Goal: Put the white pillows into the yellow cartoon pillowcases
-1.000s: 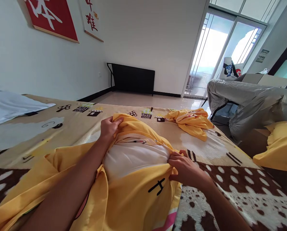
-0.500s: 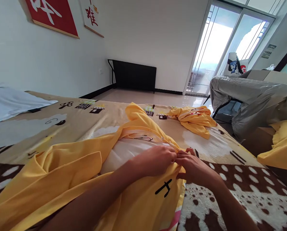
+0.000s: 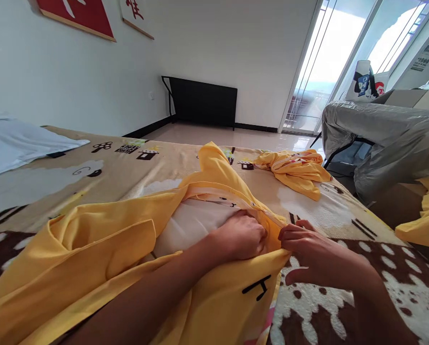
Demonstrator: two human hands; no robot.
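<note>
A patterned bed blanket [image 3: 110, 167] carries the yellow pillowcase [image 3: 103, 239], half over a white pillow [image 3: 193, 223]. Left hand [image 3: 241, 237] is fisted inside the opening; right hand [image 3: 315, 254] pinches its edge. Best pull evenly, corner seated first.

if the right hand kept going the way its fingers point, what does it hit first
The right hand points left toward the left hand. It would likely meet the yellow pillowcase edge pinched there first, then the left hand's knuckles just behind; depth is unclear.
</note>
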